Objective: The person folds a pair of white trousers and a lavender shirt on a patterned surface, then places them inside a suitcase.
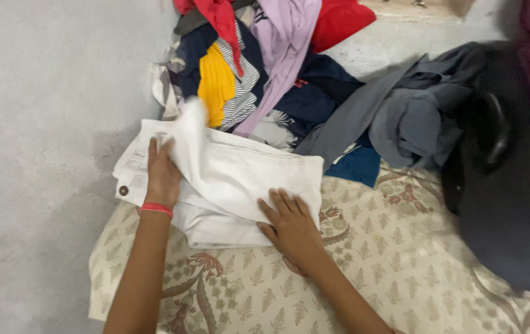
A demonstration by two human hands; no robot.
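On the patterned cloth point(370, 260), the right hand point(291, 229) presses flat on white folded trousers point(246, 179); the left hand point(163, 176) seems to grip their blurred upper fold. Beyond lies a heap of clothes point(265, 68).

Looks like somebody's home, probably a bedroom corner or laundry spot on the floor. There's a patterned cream bedsheet point(401, 260) with a leafy floral print spread out like a mattress cover, right up against a plain grey plastered wall point(42, 124) — bare and a bit stained, nothing commercial about it. A big heap of mixed clothes point(258, 68) sits at the top: red, lilac, navy, yellow and striped pieces all jumbled together, plus a crumpled grey garment point(413, 117) off to the side. A folded white garment point(240, 179) lies on the sheet — everyday household washing, not shop stock or a workshop setup.
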